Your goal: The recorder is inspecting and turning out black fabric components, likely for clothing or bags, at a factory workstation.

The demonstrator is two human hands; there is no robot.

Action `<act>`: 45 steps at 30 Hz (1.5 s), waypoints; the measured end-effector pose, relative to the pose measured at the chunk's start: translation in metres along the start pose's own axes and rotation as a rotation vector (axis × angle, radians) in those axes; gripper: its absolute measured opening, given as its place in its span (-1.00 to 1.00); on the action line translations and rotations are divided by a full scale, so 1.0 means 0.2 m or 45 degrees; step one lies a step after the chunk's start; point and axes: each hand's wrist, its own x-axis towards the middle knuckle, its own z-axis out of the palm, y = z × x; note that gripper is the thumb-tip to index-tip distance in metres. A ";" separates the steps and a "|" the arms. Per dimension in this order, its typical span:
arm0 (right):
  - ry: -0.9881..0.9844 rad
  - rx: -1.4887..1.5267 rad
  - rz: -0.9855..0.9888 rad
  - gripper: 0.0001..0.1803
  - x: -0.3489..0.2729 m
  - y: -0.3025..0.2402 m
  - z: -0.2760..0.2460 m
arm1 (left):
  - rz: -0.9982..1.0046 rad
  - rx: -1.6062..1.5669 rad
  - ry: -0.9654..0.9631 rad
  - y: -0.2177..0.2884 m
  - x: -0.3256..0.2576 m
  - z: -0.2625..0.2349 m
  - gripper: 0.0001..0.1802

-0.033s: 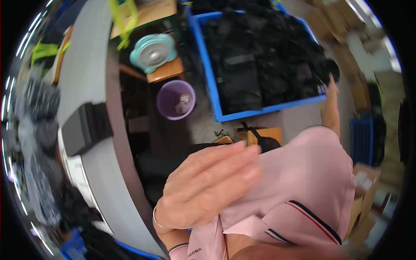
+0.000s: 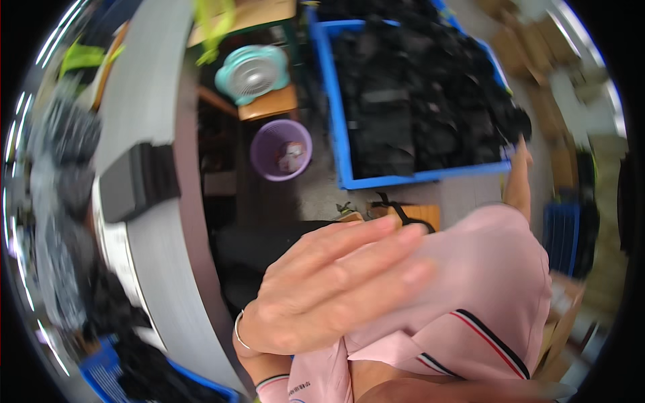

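Blk item (image 2: 518,123) (blurry) at R grip (image 2: 520,158)

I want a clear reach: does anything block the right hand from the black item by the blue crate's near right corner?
Nothing visible: the right hand appears to touch the black item; blur hides its grip.
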 end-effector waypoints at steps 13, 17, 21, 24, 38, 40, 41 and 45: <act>-1.022 -0.395 -2.126 -0.44 -1.90 0.39 0.78 | 0.158 1.192 0.547 0.54 -0.13 -0.27 -0.82; -1.477 -0.322 -2.087 -0.49 -2.54 0.50 0.65 | -0.128 1.333 0.605 0.65 -0.34 -0.43 -0.81; -2.032 -0.240 -1.926 -0.52 -2.98 0.69 0.40 | -0.548 1.492 0.925 0.54 -0.78 -0.59 -0.80; -2.317 -0.245 -1.964 -0.50 -3.21 0.77 0.21 | -0.979 1.539 1.206 0.26 -1.31 -0.96 -0.74; -2.865 -0.131 -2.042 -0.53 -3.81 0.83 -0.24 | -1.484 2.205 1.582 0.04 -2.69 -1.89 -0.72; -2.964 -0.093 -1.961 -0.53 -3.92 0.85 -0.31 | -1.174 2.314 1.661 0.11 -2.59 -1.86 -0.77; -3.044 -0.064 -1.865 -0.55 -3.99 0.85 -0.36 | -1.084 2.392 1.661 0.14 -2.52 -1.82 -0.79; -3.319 0.185 -1.664 -0.60 -4.24 0.82 -0.59 | -0.726 2.370 1.775 0.23 -2.16 -1.57 -0.75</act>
